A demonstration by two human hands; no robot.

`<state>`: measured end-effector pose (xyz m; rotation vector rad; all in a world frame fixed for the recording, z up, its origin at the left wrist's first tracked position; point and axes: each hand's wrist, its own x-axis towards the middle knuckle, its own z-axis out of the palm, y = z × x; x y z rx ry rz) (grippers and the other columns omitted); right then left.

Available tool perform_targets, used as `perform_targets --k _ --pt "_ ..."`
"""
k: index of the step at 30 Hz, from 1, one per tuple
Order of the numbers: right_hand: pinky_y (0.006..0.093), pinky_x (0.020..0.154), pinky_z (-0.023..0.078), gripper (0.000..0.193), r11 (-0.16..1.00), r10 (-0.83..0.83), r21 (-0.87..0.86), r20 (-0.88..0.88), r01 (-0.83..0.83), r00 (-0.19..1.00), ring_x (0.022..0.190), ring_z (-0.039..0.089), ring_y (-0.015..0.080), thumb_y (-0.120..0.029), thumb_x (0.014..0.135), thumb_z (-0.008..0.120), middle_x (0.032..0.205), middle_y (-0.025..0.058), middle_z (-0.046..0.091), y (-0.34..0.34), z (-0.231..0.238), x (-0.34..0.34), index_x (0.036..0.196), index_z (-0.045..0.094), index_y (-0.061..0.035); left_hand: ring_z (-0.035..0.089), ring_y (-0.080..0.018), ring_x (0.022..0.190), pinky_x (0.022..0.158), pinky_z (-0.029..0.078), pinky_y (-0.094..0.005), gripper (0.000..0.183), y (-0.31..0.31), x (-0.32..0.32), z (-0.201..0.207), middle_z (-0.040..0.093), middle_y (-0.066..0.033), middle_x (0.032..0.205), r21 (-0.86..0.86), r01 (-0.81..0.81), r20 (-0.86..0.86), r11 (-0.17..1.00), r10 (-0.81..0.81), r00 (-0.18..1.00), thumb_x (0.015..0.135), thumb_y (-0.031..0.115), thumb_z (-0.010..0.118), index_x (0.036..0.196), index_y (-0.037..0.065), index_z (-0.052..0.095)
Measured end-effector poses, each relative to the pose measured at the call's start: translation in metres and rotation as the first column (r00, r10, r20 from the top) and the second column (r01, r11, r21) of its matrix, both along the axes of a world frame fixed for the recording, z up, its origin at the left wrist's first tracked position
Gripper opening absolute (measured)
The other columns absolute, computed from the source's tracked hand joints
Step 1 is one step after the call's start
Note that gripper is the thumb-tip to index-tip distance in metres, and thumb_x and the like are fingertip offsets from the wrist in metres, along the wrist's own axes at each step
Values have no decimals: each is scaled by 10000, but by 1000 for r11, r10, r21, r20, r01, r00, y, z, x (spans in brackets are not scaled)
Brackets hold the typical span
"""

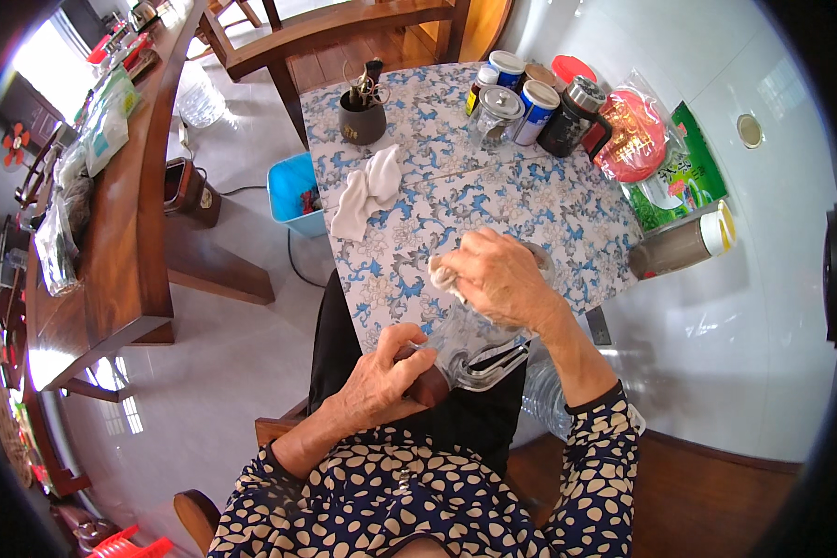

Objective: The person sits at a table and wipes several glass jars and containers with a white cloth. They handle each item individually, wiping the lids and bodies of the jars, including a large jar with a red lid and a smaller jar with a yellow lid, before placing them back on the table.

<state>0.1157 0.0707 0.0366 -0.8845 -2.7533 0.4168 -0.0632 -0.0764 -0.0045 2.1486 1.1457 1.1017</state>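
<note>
A clear glass jug [462, 332] with a looped glass handle [489, 369] lies tilted over my lap at the table's near edge. My left hand [367, 383] is closed round its brown end piece [428, 386], thumb on top. Bunched in my right hand [507, 277] is a whitish cloth [444, 273], at the jug's far side. My right fingers are curled and hide part of the glass. A second white cloth [366, 192] lies crumpled on the flower-patterned table [437, 214], beyond my hands to the left.
A dark pot [362, 121] stands at the far left of the table. Lidded jars [537, 110], a black handled flask [575, 119], a red package [631, 139] and a bottle [681, 244] line the wall side. A blue bin [295, 193] sits beside the table, near a wooden table [126, 232].
</note>
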Motion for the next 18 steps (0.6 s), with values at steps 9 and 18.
perform_targets --k 9,18 --pt "382 701 469 262 912 -405 -94 -371 400 835 812 576 294 -97 823 588 889 133 563 25 -36 39 1072 597 -15 581 -290 841 618 521 -332 746 8 0 -1 431 -164 1089 32 -109 116 993 105 988 523 10 836 1123 66 397" --pt "352 749 433 248 858 -364 86 -593 506 719 854 494 269 -59 849 581 924 117 557 -13 -41 35 1081 615 20 475 -194 987 825 439 -310 738 6 4 2 417 -94 1068 -424 -245 321 872 397 860 585 90 835 1136 60 344"
